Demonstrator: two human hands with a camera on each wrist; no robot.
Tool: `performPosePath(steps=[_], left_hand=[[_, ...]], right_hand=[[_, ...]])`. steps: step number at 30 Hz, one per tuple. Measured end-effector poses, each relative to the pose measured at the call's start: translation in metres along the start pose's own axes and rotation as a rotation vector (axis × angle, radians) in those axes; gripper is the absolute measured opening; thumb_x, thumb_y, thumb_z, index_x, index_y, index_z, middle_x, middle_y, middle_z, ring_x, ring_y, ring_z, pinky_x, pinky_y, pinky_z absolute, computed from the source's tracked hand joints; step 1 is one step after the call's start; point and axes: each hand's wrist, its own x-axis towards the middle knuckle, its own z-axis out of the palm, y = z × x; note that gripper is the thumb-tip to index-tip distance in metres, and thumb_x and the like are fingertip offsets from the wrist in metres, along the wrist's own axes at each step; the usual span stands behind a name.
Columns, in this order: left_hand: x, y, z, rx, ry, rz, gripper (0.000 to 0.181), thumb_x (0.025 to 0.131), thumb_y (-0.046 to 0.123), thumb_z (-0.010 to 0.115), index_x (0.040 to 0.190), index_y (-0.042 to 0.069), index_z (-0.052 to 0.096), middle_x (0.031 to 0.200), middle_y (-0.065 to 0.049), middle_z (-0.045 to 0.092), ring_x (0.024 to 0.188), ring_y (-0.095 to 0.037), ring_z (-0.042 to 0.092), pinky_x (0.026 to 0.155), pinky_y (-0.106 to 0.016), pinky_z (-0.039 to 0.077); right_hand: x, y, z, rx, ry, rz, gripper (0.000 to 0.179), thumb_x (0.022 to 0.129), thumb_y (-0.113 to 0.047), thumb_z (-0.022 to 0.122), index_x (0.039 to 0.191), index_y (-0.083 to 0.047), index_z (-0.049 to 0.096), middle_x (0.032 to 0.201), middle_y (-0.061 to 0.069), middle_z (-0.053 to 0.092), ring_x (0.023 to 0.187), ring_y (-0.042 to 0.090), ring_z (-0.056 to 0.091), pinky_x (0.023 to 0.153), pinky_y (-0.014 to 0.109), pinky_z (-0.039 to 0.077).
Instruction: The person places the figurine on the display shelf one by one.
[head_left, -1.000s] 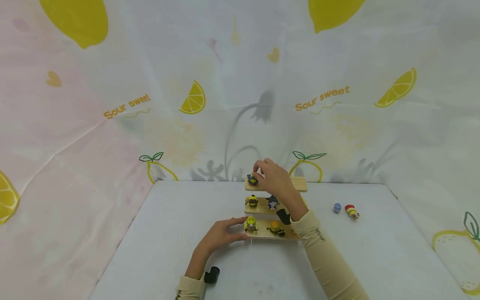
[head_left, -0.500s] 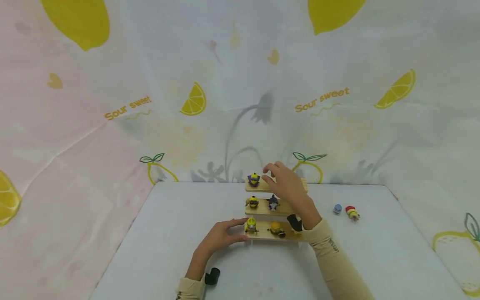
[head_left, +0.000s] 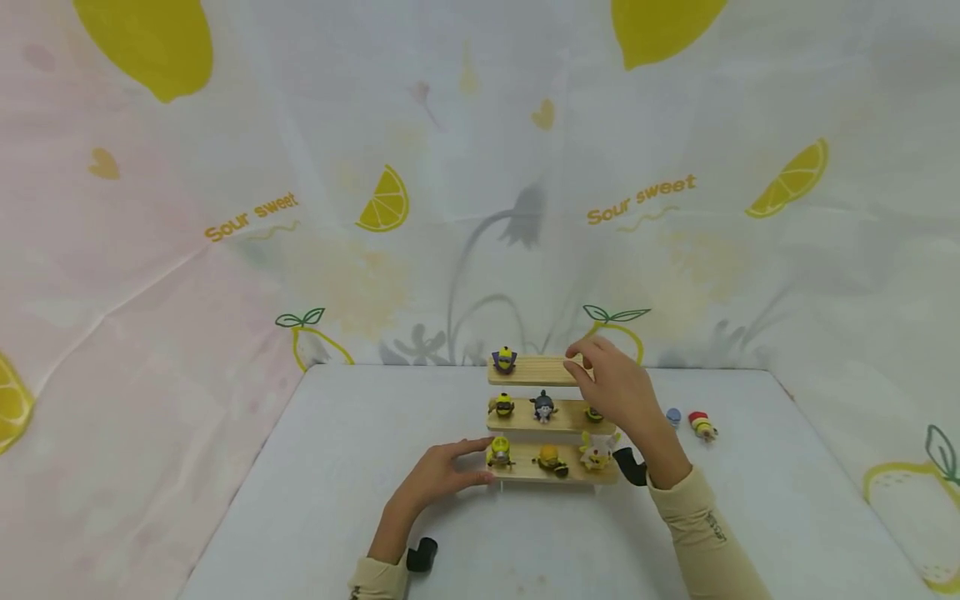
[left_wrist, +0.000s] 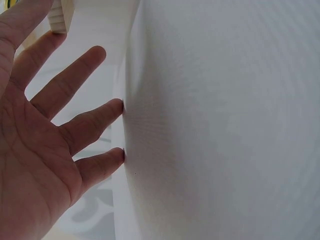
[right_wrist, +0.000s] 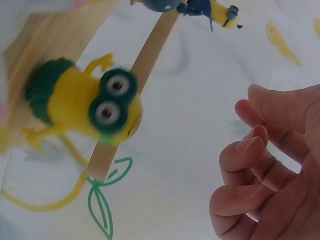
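A three-tier wooden display stand [head_left: 543,421] holds several small Minion figures. My left hand [head_left: 444,469] grips the left end of its bottom shelf, thumb at the front corner and index finger at the back; in the left wrist view the other fingers [left_wrist: 70,82] spread out straight. A caped Minion figure [head_left: 505,361] stands at the left of the top shelf. My right hand [head_left: 613,385] hovers by that shelf's right end, fingers loosely bent, holding nothing. The right wrist view shows a yellow Minion figure [right_wrist: 85,100] in green on the middle shelf.
Two more figures are right of the stand: a small blue one [head_left: 673,417] and a red-topped yellow one [head_left: 703,427], which lies on the white table [head_left: 315,500]. A lemon-print cloth [head_left: 450,125] hangs behind and around the table.
My right hand has let go of the caped figure and moved right along the top shelf, uncovering figures at the right of the lower shelves. My left hand has stayed put.
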Motion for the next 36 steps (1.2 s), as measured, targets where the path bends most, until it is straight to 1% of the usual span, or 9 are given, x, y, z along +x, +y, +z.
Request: performPosePath(steps=[2,8,14,20,22,27,31,33,36], left_hand=[[0.0,0.0,0.0,0.0,0.001,0.001,0.064,0.082,0.058,0.072,0.137,0.027,0.061,0.136,0.0,0.06,0.13,-0.032,0.05,0.106,-0.051,0.042],[0.0,-0.001,0.0,-0.008,0.003,-0.006,0.064,0.082,0.059,0.072,0.137,0.028,0.061,0.136,-0.001,0.06,0.13,-0.034,0.05,0.106,-0.052,0.041],[0.0,-0.002,0.001,0.006,-0.002,-0.017,0.065,0.081,0.06,0.071,0.137,0.029,0.061,0.136,-0.001,0.06,0.13,-0.034,0.05,0.106,-0.051,0.042],[0.0,-0.002,0.001,0.008,-0.006,-0.012,0.065,0.082,0.061,0.07,0.138,0.029,0.06,0.136,0.0,0.06,0.13,-0.033,0.05,0.106,-0.051,0.041],[0.0,-0.001,0.0,0.006,-0.007,-0.012,0.066,0.082,0.061,0.07,0.138,0.029,0.06,0.136,0.001,0.06,0.13,-0.032,0.05,0.106,-0.051,0.041],[-0.001,-0.001,0.0,0.0,-0.007,-0.007,0.066,0.081,0.061,0.07,0.138,0.029,0.06,0.136,0.002,0.06,0.13,-0.029,0.051,0.107,-0.05,0.041],[-0.001,-0.001,0.0,-0.006,-0.008,-0.005,0.065,0.082,0.06,0.071,0.138,0.028,0.06,0.136,0.002,0.059,0.129,-0.029,0.051,0.106,-0.05,0.041],[-0.001,-0.001,0.0,-0.004,-0.011,-0.017,0.065,0.082,0.06,0.071,0.138,0.028,0.06,0.136,0.002,0.059,0.13,-0.029,0.051,0.106,-0.05,0.041],[0.0,0.0,0.0,0.0,-0.017,-0.026,0.065,0.081,0.06,0.071,0.138,0.029,0.06,0.137,0.004,0.058,0.13,-0.027,0.05,0.107,-0.05,0.041]], right_hand=[[-0.005,0.005,-0.002,-0.005,0.01,0.004,0.012,0.096,-0.021,0.068,0.105,-0.013,0.068,0.09,0.003,0.056,0.06,0.014,0.045,0.044,0.028,0.037],[-0.02,0.026,-0.006,-0.036,0.056,0.006,0.011,0.093,-0.019,0.07,0.102,-0.012,0.068,0.082,0.0,0.054,0.056,0.012,0.042,0.043,0.028,0.036],[-0.034,0.047,-0.009,-0.054,0.067,0.039,0.011,0.092,-0.018,0.071,0.101,-0.011,0.068,0.078,-0.001,0.051,0.054,0.011,0.039,0.042,0.028,0.034],[-0.049,0.068,-0.012,-0.096,0.107,0.056,0.012,0.089,-0.015,0.074,0.098,-0.009,0.068,0.076,0.0,0.054,0.058,0.013,0.046,0.046,0.029,0.038],[-0.052,0.076,-0.014,-0.099,0.093,0.084,0.012,0.089,-0.015,0.073,0.098,-0.009,0.067,0.079,0.002,0.055,0.06,0.015,0.048,0.047,0.031,0.039],[-0.061,0.094,-0.015,-0.114,0.007,0.16,0.014,0.09,-0.015,0.073,0.1,-0.008,0.067,0.083,0.005,0.056,0.06,0.016,0.047,0.047,0.032,0.039],[-0.07,0.106,-0.011,-0.132,-0.057,0.2,0.018,0.088,-0.013,0.074,0.103,-0.006,0.067,0.086,0.009,0.058,0.064,0.02,0.053,0.047,0.033,0.041],[-0.073,0.112,-0.008,-0.136,-0.09,0.219,0.02,0.087,-0.013,0.074,0.104,-0.005,0.066,0.089,0.01,0.059,0.067,0.022,0.057,0.048,0.035,0.043],[-0.075,0.12,-0.004,-0.143,-0.114,0.241,0.024,0.086,-0.013,0.075,0.106,-0.004,0.066,0.091,0.012,0.059,0.068,0.023,0.057,0.048,0.035,0.044]])
